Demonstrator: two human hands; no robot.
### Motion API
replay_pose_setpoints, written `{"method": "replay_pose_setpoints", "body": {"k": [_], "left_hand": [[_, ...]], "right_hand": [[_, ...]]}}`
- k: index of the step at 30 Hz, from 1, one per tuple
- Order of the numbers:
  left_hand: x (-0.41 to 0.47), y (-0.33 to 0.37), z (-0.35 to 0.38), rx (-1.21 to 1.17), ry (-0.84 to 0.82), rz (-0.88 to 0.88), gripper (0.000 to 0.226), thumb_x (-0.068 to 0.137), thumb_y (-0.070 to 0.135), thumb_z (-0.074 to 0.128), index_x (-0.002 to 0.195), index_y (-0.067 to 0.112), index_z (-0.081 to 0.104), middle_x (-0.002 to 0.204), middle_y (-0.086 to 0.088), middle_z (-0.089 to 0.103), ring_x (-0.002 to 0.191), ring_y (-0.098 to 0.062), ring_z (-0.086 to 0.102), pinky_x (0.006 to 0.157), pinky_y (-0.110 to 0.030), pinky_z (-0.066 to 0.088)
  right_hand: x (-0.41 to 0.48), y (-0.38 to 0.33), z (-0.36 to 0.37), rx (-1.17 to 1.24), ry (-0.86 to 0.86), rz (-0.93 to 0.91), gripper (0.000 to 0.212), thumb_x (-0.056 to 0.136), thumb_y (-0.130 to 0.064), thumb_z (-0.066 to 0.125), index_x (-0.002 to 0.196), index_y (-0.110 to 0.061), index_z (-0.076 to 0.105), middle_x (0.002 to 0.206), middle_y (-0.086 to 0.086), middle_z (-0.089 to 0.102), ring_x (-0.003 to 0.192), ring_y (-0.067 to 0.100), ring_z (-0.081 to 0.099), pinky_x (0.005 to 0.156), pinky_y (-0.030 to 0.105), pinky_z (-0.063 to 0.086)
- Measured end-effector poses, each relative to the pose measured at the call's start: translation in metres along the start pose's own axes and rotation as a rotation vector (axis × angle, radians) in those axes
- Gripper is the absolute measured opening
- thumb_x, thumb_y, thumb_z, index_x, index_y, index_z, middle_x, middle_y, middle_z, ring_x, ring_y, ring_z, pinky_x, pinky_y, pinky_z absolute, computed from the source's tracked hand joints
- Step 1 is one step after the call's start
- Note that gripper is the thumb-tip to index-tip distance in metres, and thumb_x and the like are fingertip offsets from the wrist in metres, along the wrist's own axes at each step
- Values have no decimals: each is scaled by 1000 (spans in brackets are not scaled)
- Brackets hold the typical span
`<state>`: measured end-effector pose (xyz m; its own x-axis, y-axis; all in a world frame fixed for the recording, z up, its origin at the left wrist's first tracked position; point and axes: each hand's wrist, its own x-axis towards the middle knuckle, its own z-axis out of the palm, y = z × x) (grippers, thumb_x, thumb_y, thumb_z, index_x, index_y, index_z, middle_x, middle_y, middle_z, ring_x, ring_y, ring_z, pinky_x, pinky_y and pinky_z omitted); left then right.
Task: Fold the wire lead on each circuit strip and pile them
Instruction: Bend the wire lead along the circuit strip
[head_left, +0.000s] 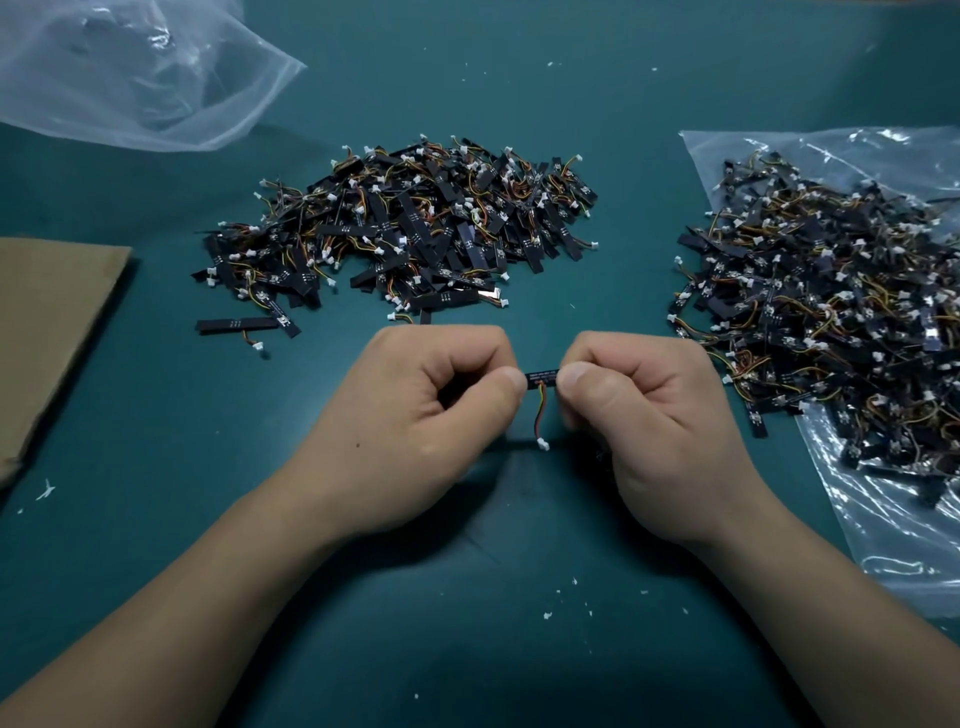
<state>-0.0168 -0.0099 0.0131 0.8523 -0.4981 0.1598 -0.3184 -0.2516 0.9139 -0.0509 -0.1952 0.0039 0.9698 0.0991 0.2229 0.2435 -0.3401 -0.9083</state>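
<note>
A small black circuit strip (542, 376) is held level between my two hands above the teal table. My left hand (436, 400) pinches its left end and my right hand (639, 400) pinches its right end, fingers curled. Its coloured wire lead (540, 413) hangs straight down from the strip and ends in a white connector (543, 445). Behind my hands lies a big pile of strips (410, 228). A second pile of strips (831, 317) lies on a clear plastic bag (893, 545) at the right.
A crumpled clear plastic bag (130, 73) lies at the back left. A brown cardboard sheet (47, 322) sits at the left edge. A lone strip (236, 325) lies left of the middle pile. Small white scraps dot the teal table (467, 623).
</note>
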Motion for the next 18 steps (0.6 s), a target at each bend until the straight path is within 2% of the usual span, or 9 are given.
{"method": "replay_pose_setpoints", "body": {"k": [3, 9, 12, 16, 18], "left_hand": [[1, 1, 1, -6, 12, 4, 30, 91, 20, 55, 63, 11, 55, 54, -10, 48, 52, -26, 41, 48, -36, 35], [1, 1, 1, 23, 22, 5, 29, 91, 17, 56, 62, 11, 55, 54, -10, 46, 52, -26, 40, 48, -34, 33], [0, 1, 0, 12, 8, 10, 30, 89, 23, 56, 61, 12, 54, 53, -10, 44, 51, -25, 39, 48, -35, 33], [0, 1, 0, -1, 1, 15, 32, 87, 31, 51, 61, 13, 52, 53, -8, 43, 51, -23, 38, 48, -33, 32], [0, 0, 1, 3, 3, 13, 31, 87, 30, 52, 61, 14, 53, 53, -8, 44, 51, -24, 38, 48, -32, 33]], "right_hand": [[0, 0, 0, 18, -11, -5, 35, 90, -29, 49, 60, -12, 52, 52, -2, 41, 51, 3, 35, 51, 19, 29], [0, -1, 0, 12, -8, -3, 36, 90, -29, 49, 60, -9, 52, 54, 6, 42, 51, 5, 34, 51, 21, 29], [0, -1, 1, -4, -9, -10, 39, 89, -29, 48, 60, -4, 50, 54, 7, 41, 51, 7, 34, 50, 23, 30], [0, 0, 1, -2, -22, -8, 41, 89, -30, 48, 59, -2, 49, 53, 8, 41, 50, 17, 36, 49, 28, 30], [0, 0, 0, 0, -24, -10, 40, 89, -29, 47, 59, -3, 49, 53, 7, 42, 50, 14, 36, 49, 27, 31]]}}
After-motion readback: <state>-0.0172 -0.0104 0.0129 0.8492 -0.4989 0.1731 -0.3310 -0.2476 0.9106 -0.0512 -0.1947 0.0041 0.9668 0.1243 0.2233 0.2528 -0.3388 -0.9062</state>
